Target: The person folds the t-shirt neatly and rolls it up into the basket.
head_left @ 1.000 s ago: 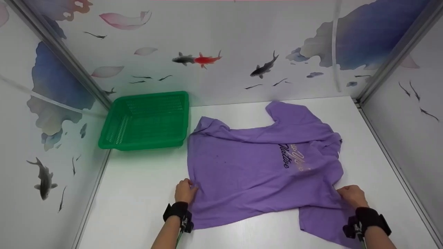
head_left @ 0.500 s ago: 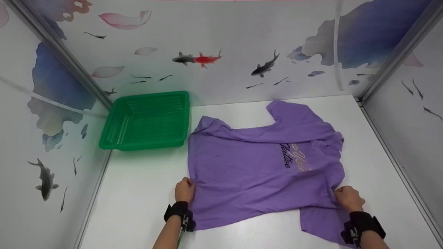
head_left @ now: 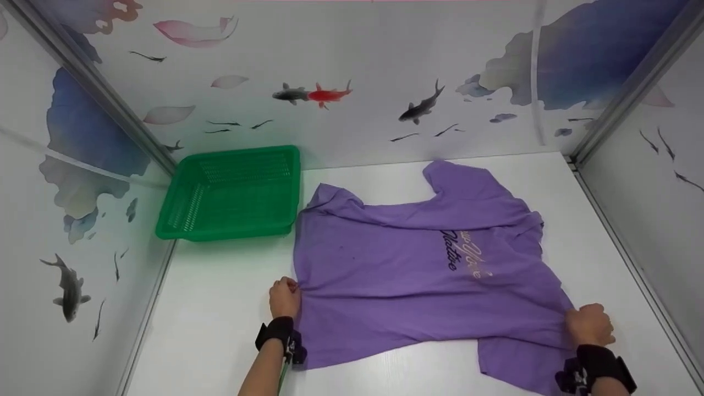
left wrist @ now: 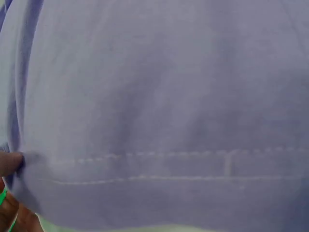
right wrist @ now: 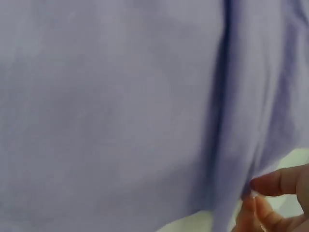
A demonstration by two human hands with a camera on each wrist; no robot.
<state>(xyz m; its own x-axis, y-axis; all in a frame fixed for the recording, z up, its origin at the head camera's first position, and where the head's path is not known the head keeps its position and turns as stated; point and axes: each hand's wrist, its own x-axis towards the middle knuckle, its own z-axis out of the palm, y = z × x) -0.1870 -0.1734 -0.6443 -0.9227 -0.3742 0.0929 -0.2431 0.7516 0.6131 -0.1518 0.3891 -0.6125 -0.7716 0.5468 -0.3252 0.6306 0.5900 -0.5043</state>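
A purple T-shirt (head_left: 385,264) with dark and pale lettering lies spread sideways across the white table, its hem to the left and collar to the right. My left hand (head_left: 285,298) pinches the hem; the left wrist view shows the thumb (left wrist: 10,163) on the stitched edge (left wrist: 145,166). At the shoulder side, my right hand (head_left: 591,324) grips the cloth, pulled out to a point there. In the right wrist view, thumb and fingers (right wrist: 277,182) pinch a fold of the fabric (right wrist: 236,145). Taut creases run between the two hands. One sleeve (head_left: 517,357) extends toward the front, partly behind the right wrist strap.
A green plastic basket (head_left: 236,234) stands at the back left, near the shirt's far hem corner. White printed walls (head_left: 352,132) enclose the table (head_left: 209,319) at the back and both sides.
My right hand has moved right, drawing the shirt's shoulder outward with it. My left hand has shifted slightly left with the hem. Folds between them have straightened into long creases.
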